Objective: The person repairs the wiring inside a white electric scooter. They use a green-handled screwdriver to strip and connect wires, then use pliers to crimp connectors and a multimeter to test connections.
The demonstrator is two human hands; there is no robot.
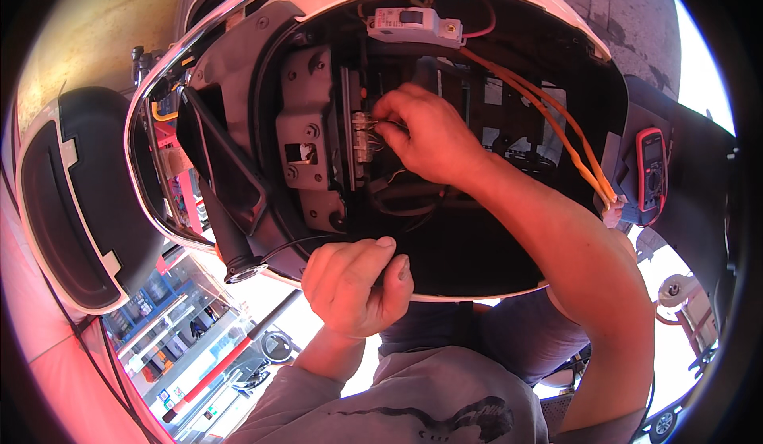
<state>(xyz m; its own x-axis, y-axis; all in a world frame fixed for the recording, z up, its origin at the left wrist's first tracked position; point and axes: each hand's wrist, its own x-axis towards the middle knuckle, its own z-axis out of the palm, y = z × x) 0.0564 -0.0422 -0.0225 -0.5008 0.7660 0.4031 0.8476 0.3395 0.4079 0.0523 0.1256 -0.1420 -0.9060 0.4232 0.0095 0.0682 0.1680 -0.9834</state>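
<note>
Over the open dark compartment of a white-rimmed vehicle body (509,281), my right hand (421,130) reaches in from the right. Its thumb and forefinger pinch thin wires (377,136) beside a row of pale connectors (362,138). These connectors sit along a metal-edged unit (350,118) next to a grey metal bracket (308,130). My left hand (354,285) is at the compartment's near rim, fingers curled and thumb raised. A thin black cable (298,241) runs up close to it; what the curled fingers hold, if anything, is hidden.
A white circuit breaker (415,25) lies at the compartment's far side. Two orange cables (548,110) run from it to the right edge. A red-framed multimeter (652,170) stands at the right. Far left is a black seat-like pad (87,198).
</note>
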